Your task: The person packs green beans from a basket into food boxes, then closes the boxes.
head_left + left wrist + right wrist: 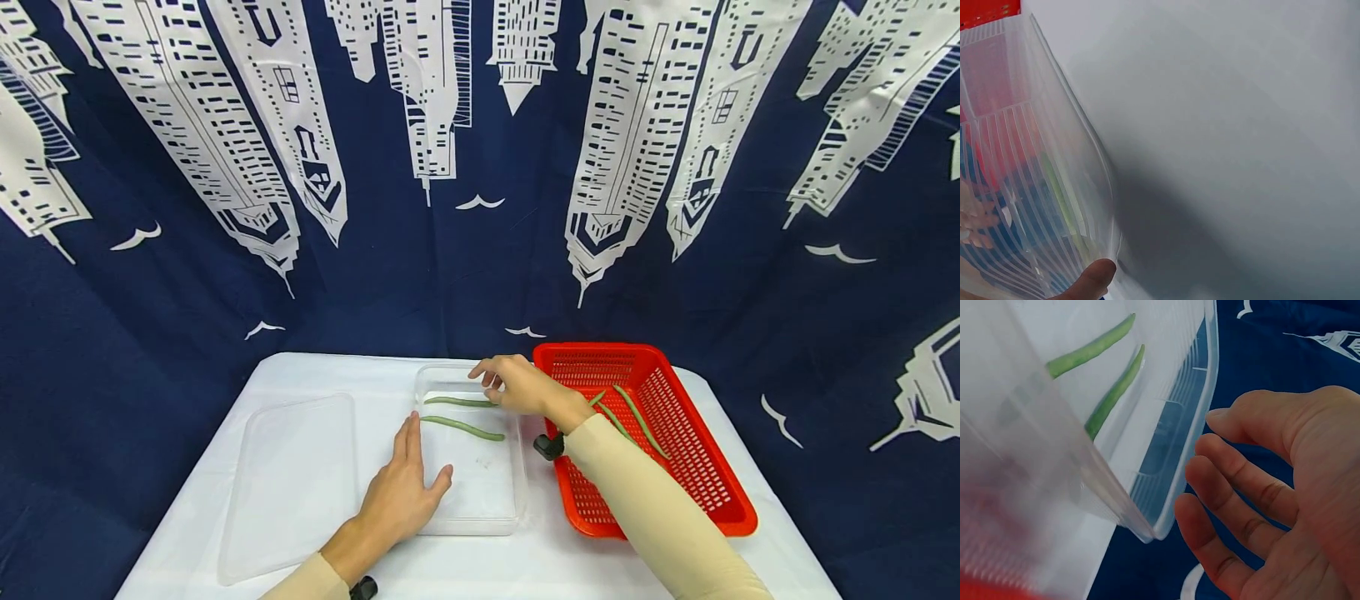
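A clear plastic container (480, 527) sits mid-table with two green beans inside: a nearer bean (463, 427) and a farther bean (459, 402). My left hand (401, 492) rests along the container's left rim, fingers straight; a fingertip (1094, 278) shows at the wall in the left wrist view. Over the container's far right part hovers my right hand (517, 385). In the right wrist view its fingers are loosely bent beside the rim and hold nothing. Both beans, one upper bean (1094, 353) and one lower bean (1116, 394), lie roughly side by side there.
To the right stands a red perforated basket (720, 492) holding several green beans (641, 421), partly hidden by my right forearm. A flat clear lid (292, 483) lies left of the container. Behind the white table (555, 558) hangs a blue patterned cloth (420, 275).
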Tool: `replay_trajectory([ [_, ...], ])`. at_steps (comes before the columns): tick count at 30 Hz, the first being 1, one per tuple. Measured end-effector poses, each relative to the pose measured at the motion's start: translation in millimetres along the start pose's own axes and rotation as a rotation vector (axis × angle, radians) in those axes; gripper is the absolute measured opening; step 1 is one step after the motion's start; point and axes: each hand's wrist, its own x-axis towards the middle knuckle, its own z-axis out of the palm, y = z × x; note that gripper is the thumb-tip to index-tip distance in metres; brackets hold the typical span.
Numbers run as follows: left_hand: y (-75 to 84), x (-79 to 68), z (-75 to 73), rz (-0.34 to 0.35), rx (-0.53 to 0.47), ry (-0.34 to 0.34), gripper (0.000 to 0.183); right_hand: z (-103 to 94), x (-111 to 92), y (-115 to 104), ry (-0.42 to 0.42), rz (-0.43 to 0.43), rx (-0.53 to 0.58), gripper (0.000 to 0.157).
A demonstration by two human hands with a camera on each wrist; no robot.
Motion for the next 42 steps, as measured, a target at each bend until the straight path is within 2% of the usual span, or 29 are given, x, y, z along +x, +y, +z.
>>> replay_trajectory([
  [12, -0.7, -2.6, 1.3, 0.013, 0.002, 0.012, 0.105, -23.2, -31, 11, 0.101, -0.045, -0.012, 0.036],
  [24, -0.1, -2.6, -0.3, 0.017, -0.008, 0.002, 0.106, -38.3, -68, 36, 0.158, 0.005, -0.022, 0.036],
  [28, 0.9, -3.1, -0.2, 0.01, -0.01, -0.001, 0.105, -41.8, -81, 47, 0.146, 0.052, 0.003, 0.038],
  [35, 0.8, -3.5, -0.6, 0.008, -0.013, -0.006, 0.105, -42.5, -100, 68, 0.117, 0.114, -0.047, 0.043],
  [42, -0.4, -2.6, -0.5, 0.008, -0.013, 0.0, 0.105, -37.0, -110, 90, 0.044, 0.199, -0.066, 0.049],
])
